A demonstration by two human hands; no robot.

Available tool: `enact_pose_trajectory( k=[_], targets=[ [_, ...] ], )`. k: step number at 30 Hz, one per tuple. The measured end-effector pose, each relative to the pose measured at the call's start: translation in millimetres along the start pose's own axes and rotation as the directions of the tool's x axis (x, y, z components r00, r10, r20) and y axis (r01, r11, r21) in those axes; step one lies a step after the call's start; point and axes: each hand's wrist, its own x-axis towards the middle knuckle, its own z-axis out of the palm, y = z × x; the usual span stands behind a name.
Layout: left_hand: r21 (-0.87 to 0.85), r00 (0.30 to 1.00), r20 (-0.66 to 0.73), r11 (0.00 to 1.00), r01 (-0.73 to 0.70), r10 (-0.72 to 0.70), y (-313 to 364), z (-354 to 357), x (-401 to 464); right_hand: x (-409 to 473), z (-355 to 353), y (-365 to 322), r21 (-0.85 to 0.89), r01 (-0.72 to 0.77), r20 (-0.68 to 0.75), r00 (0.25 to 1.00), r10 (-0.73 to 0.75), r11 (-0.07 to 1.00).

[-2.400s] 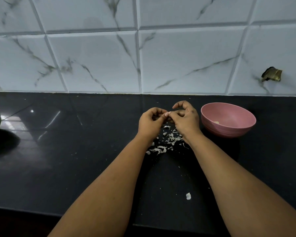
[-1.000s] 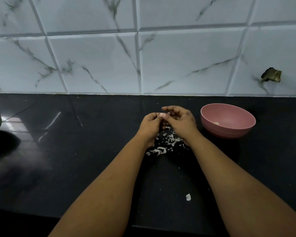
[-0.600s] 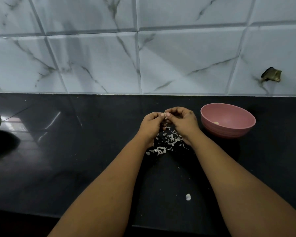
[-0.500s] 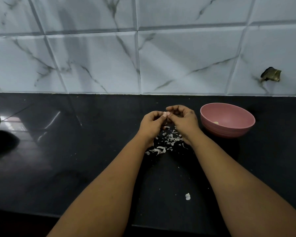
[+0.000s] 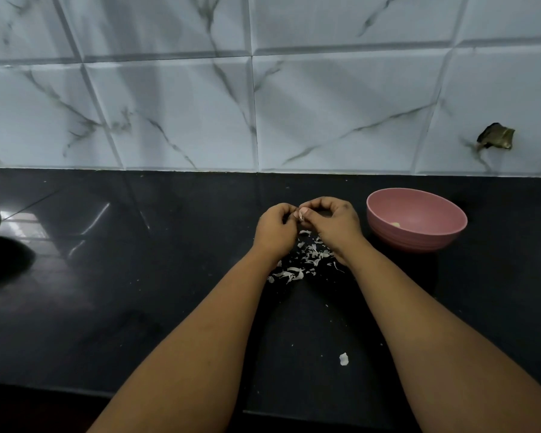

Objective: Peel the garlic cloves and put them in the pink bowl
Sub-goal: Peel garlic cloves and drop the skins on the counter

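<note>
On the black countertop (image 5: 138, 292) the pink bowl (image 5: 416, 219) sits just to the right of our right hand (image 5: 336, 223), so that hand is the nearer one for the drop. A pale peeled clove (image 5: 395, 224) already lies inside it. Our left hand (image 5: 274, 228) and right hand meet above the heap of garlic skins (image 5: 303, 260), both curled and pinching the garlic clove (image 5: 301, 214) between their fingertips. We cannot tell its long axis.
</note>
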Motion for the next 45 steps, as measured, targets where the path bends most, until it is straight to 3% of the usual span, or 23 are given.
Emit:
enact_pose_trajectory(
  k=[5, 8, 12, 18, 26, 35, 45],
  targets=[
    [-0.109, 0.999, 0.033, 0.994, 0.026, -0.023, 6, 0, -4, 4, 1, 0, -0.064, -0.01, -0.117, 0.993, 0.002, 0.998],
    [-0.104, 0.999, 0.014, 0.994, -0.03, 0.032, 6, -1, -5, 5, -1, 0, 0.004, -0.039, -0.143, 0.989, 0.039, 0.999],
    [-0.082, 0.995, -0.036, 0.992, -0.101, 0.098, 2, 0, -4, 3, -2, -1, 0.094, -0.073, -0.095, 0.992, 0.082, 0.993],
    [-0.113, 0.992, -0.086, 0.989, -0.097, 0.088, -2, -4, 1, 3, -3, 1, 0.211, -0.081, 0.006, 0.997, 0.082, 0.974],
    [-0.07, 0.992, -0.114, 0.996, -0.062, 0.054, -4, -5, 3, 1, -3, 3, 0.067, 0.027, 0.005, 1.0, -0.027, 0.997],
    [0.117, 0.98, -0.116, 0.982, -0.151, 0.164, -1, -5, 1, 5, -4, 7, -0.07, 0.116, 0.025, 0.993, -0.114, 0.991],
    [0.051, 0.995, -0.091, 0.998, -0.045, 0.05, -2, -3, 5, 2, -3, 6, 0.145, 0.031, 0.117, 0.992, -0.048, 0.989]
  ],
)
